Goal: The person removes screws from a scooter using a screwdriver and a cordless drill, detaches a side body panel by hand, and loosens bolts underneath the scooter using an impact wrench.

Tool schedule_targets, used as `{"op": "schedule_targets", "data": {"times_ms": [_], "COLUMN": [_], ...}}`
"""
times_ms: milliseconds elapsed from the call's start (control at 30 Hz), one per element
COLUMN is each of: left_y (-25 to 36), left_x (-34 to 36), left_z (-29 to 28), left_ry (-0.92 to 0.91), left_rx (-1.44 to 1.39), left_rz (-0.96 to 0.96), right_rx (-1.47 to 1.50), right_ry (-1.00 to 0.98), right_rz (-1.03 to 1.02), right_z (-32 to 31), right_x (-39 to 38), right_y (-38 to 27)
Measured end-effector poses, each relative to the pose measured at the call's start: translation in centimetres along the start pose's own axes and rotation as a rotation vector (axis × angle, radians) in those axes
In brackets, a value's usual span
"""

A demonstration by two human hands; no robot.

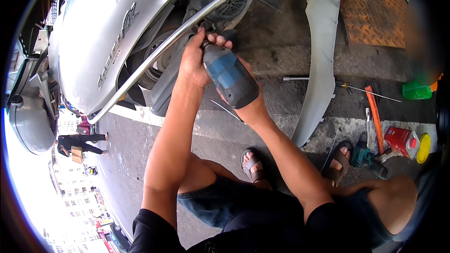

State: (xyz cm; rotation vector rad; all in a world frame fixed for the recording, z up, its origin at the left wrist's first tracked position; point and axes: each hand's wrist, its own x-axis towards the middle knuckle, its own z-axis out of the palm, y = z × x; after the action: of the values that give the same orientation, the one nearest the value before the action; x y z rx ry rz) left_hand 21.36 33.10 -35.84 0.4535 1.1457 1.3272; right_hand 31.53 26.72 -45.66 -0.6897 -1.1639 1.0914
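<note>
A cordless power driver point(229, 76), dark grey with a blue section, points away from me toward the scooter's underside. My left hand point(191, 63) is closed about its front end by the chuck, thumb up and fingertips showing beyond it. Behind the body of the tool, my right hand point(253, 105) grips it; most of its fingers are hidden. Just past the chuck are the dark engine parts point(225, 7) of the silver scooter point(103, 23). A chrome guard bar point(178, 33) runs slantwise beside my left hand. Where the driver's tip touches is hidden.
Right of my hands lies a long pale scooter panel point(321, 61). Beyond it are a rusty orange metal plate point(373, 13), a green bottle point(416, 91), a red can point(401, 141), an orange-red bar point(374, 122) and a teal power tool point(363, 154). A person point(79, 143) stands far left.
</note>
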Motion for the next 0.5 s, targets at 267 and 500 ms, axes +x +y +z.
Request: {"op": "schedule_targets", "data": {"times_ms": [267,500], "left_y": [2.1,4.0], "left_x": [6.8,9.2], "left_z": [-0.8,-0.4], "left_ry": [-0.319,-0.118], "left_rx": [-0.104,-0.128], "left_rz": [-0.082,-0.034], "right_rx": [-0.102,-0.067], "right_ry": [0.020,-0.006], "right_rz": [-0.015,0.028], "right_z": [1.2,1.9], "right_x": [5.5,8.4], "right_y": [2.9,3.4]}}
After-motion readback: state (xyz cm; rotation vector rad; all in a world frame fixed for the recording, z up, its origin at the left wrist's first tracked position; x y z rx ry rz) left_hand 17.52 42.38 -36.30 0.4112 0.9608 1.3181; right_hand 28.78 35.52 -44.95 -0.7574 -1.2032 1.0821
